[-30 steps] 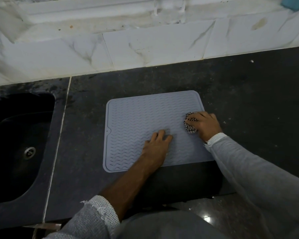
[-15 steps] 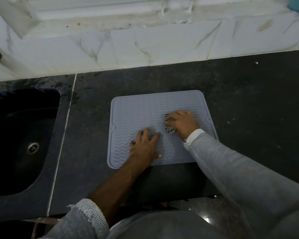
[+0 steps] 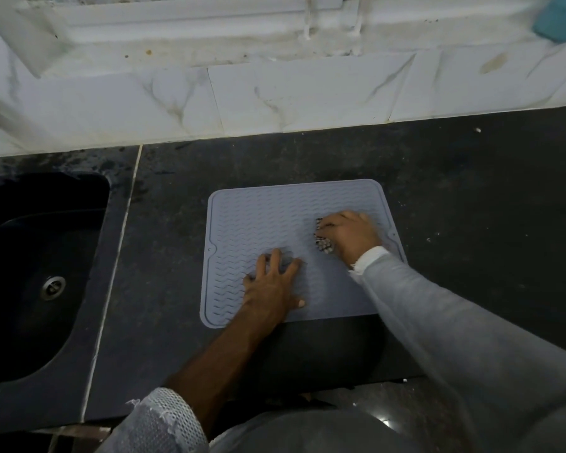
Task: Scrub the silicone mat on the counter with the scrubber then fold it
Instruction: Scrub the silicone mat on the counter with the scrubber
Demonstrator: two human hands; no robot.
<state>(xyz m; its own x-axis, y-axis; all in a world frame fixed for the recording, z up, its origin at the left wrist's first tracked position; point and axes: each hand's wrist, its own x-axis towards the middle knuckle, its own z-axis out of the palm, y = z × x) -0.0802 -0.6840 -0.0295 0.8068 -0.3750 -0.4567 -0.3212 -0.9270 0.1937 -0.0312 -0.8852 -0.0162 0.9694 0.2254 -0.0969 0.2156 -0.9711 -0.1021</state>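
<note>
A grey silicone mat [image 3: 258, 220] with a wavy ridged pattern lies flat on the dark counter [image 3: 471, 207]. My left hand [image 3: 273, 287] rests palm down on the mat's near middle, fingers spread, holding nothing. My right hand [image 3: 350, 235] is closed around a black-and-white checked scrubber [image 3: 324, 245] and presses it on the mat's right half. Most of the scrubber is hidden under my fingers.
A black sink [image 3: 30, 273] with a metal drain [image 3: 52, 287] is set into the counter at the left. A white marble backsplash [image 3: 291, 96] runs along the back. A teal object [image 3: 559, 18] sits on the ledge at the top right. The counter's front edge is just below the mat.
My right hand with the scrubber slid left across the mat from its right edge, then came slightly back to the right. My left hand shifted left and stays flat on the mat.
</note>
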